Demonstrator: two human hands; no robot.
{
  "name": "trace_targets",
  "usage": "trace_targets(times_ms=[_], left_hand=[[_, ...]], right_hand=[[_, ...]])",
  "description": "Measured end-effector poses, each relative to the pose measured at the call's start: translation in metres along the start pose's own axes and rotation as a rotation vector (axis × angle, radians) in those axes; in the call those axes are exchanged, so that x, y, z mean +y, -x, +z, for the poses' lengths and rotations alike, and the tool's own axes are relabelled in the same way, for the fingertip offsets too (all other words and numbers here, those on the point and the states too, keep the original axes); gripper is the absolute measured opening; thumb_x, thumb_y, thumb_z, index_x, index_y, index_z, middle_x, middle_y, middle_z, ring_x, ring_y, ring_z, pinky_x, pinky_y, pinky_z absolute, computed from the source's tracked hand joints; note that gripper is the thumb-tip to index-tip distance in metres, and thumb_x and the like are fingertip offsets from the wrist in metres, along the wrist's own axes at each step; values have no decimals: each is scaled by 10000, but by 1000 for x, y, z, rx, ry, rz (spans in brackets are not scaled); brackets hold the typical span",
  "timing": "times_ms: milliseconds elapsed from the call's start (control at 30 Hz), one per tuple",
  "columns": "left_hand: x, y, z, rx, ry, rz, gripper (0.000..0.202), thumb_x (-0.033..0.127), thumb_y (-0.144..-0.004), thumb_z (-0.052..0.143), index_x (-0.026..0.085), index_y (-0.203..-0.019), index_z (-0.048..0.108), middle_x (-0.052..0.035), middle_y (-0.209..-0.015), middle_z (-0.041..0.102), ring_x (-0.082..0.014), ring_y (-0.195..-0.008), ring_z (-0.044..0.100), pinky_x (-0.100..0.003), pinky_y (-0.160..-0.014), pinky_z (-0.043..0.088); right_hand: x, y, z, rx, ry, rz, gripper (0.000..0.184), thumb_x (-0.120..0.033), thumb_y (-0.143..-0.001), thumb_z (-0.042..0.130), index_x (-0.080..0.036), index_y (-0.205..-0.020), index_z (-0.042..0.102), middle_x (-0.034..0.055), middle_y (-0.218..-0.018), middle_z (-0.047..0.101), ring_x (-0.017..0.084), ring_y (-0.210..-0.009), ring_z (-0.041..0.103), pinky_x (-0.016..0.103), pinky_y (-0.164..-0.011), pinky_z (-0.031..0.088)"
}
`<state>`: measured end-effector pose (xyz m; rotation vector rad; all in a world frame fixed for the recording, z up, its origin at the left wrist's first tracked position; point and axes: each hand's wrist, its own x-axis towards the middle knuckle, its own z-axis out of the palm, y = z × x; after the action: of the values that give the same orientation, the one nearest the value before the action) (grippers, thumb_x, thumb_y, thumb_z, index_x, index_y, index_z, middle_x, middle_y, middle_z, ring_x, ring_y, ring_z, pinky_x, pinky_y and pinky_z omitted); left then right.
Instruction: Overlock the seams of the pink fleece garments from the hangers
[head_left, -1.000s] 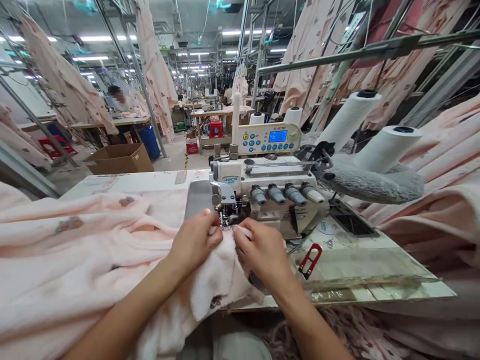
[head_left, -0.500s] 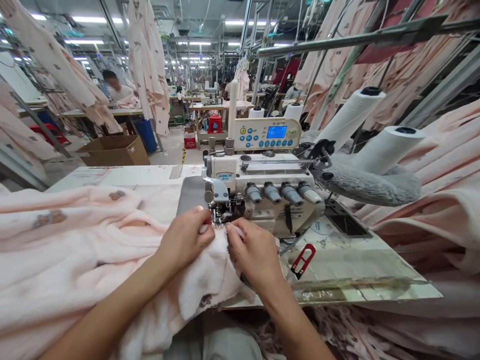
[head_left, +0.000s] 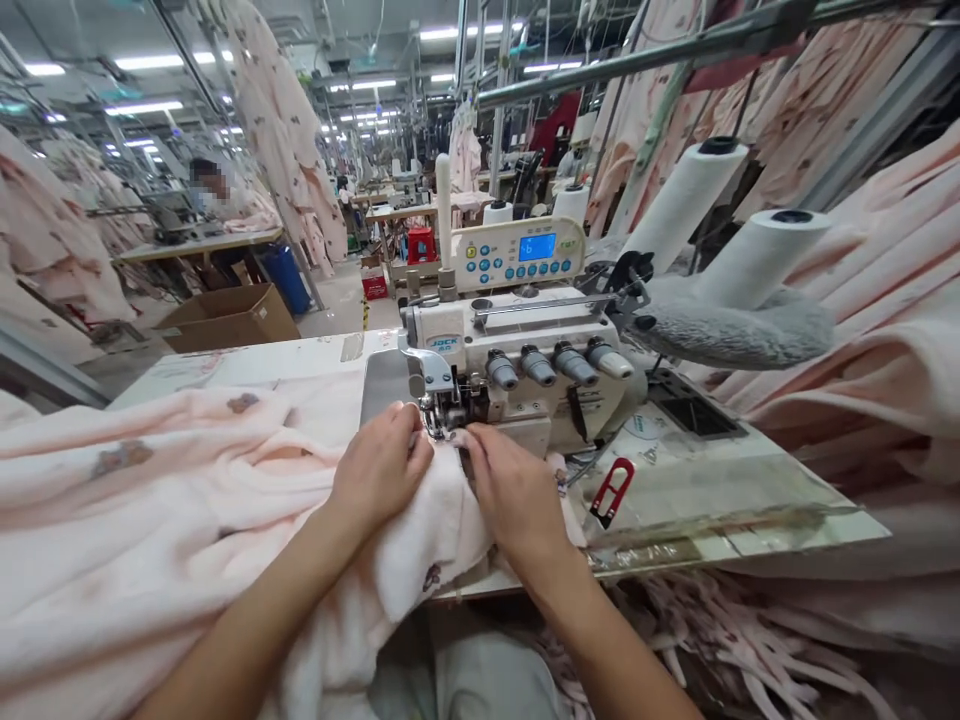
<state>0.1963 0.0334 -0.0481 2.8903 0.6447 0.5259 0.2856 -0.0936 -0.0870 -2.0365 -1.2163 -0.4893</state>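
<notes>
A pale pink fleece fabric [head_left: 247, 500] with small brown printed motifs spreads over the left of the machine table and hangs off its front edge. My left hand [head_left: 382, 460] is closed on the fabric just left of the presser foot of a white overlock sewing machine [head_left: 517, 350]. On the other side of the foot, my right hand [head_left: 514, 490] pinches the fabric's edge between thumb and fingers. Both hands hold the cloth close against the needle area, and the fingertips are partly hidden there. Red thread snips [head_left: 613, 492] lie on the table right of my right hand.
Two white thread cones [head_left: 772, 255] stand behind the machine at right, by a grey fluffy pad [head_left: 735, 335]. Pink garments hang at both sides. A cardboard box [head_left: 229, 315] sits beyond the table. Another person [head_left: 217, 195] works at the back left.
The camera view has tilted and shifted slightly. Both hands keep their grip beside the presser foot, and my right-hand fingers have come closer together at the fabric edge.
</notes>
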Motion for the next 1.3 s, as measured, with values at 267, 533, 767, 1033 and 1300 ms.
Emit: trace_targets(times_ms=[267, 533, 767, 1033, 1300], left_hand=[[16, 92, 9, 268, 58, 248, 337, 156, -835, 434, 169, -1171, 438, -101, -1155, 533, -203, -1088, 469, -340, -893, 421], [5, 107, 18, 284, 63, 292, 127, 117, -844, 463, 186, -890, 559, -22, -810, 626, -163, -762, 549, -305, -715, 415], [33, 116, 2, 404, 101, 341, 121, 90, -836, 471, 173, -840, 560, -18, -704, 589, -136, -672, 520, -277, -657, 404], [34, 117, 10, 504, -44, 431, 159, 106, -871, 422, 140, -900, 574, -55, -805, 628, -164, -813, 542, -323, -802, 400], [31, 109, -10, 201, 114, 464, 163, 65, -860, 384, 151, -807, 511, -26, -729, 543, -147, -667, 434, -285, -656, 365]], right_hand=[[1, 58, 1, -189, -760, 232, 262, -284, -859, 530, -202, -1108, 538, 61, -976, 605, 194, -874, 574, 306, -778, 487], [-19, 72, 8, -406, -1275, 534, 336, -476, -825, 542, -155, -900, 606, 26, -783, 592, 185, -754, 533, 281, -706, 454], [-29, 75, -9, -462, -1251, 603, 420, -575, -751, 579, -156, -725, 592, -16, -585, 498, 126, -552, 443, 215, -515, 383], [-29, 78, -18, -470, -1212, 477, 461, -592, -810, 489, -176, -663, 620, 4, -665, 480, 132, -592, 468, 223, -526, 410], [0, 70, -18, 67, -438, -213, 376, -88, -844, 506, -225, -1194, 523, 102, -1163, 507, 211, -1073, 493, 327, -877, 425]])
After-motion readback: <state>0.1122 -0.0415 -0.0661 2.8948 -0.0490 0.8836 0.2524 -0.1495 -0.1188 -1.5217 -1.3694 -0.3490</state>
